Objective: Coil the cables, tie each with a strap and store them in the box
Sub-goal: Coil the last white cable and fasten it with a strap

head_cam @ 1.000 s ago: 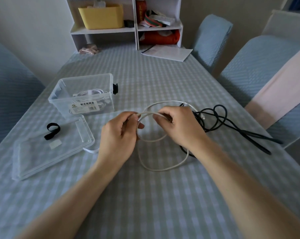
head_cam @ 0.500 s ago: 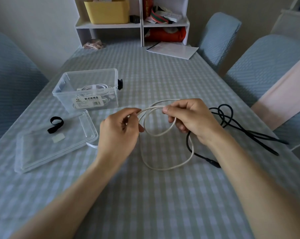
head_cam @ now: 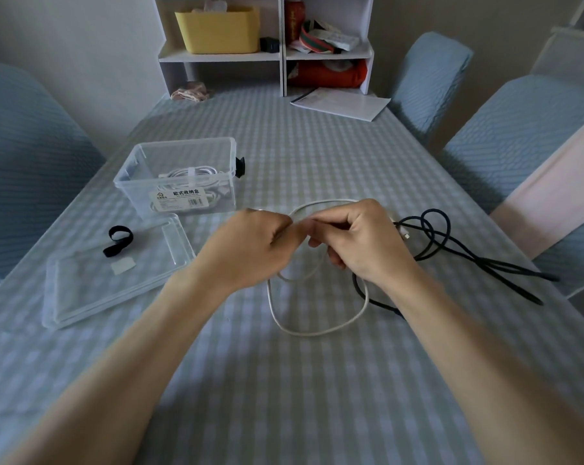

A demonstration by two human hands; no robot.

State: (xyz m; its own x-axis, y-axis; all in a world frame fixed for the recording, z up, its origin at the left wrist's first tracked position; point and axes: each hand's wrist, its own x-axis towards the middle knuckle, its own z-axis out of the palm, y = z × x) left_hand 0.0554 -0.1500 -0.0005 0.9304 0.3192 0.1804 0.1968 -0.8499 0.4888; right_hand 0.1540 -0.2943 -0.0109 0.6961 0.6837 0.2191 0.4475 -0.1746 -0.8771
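Above the middle of the table, my left hand (head_cam: 250, 250) and my right hand (head_cam: 357, 243) meet, both pinching a white cable (head_cam: 317, 330). Its loops hang from my fingers down onto the tablecloth. A loose black cable (head_cam: 485, 263) sprawls to the right of my right hand. The clear plastic box (head_cam: 183, 152) stands at the left with a tied white cable (head_cam: 193, 172) inside. Its clear lid (head_cam: 82, 297) lies nearer me, with a black strap (head_cam: 117, 241) resting on it.
A white shelf unit (head_cam: 283, 55) with a yellow bin stands at the table's far end, white papers (head_cam: 344, 104) beside it. Blue covered chairs flank the table on both sides. A small black item (head_cam: 240, 166) sits behind the box.
My hands have come together, fingertips touching, and another loop of the white cable has been gathered. The white cable's plug end has drawn in close to my right hand.
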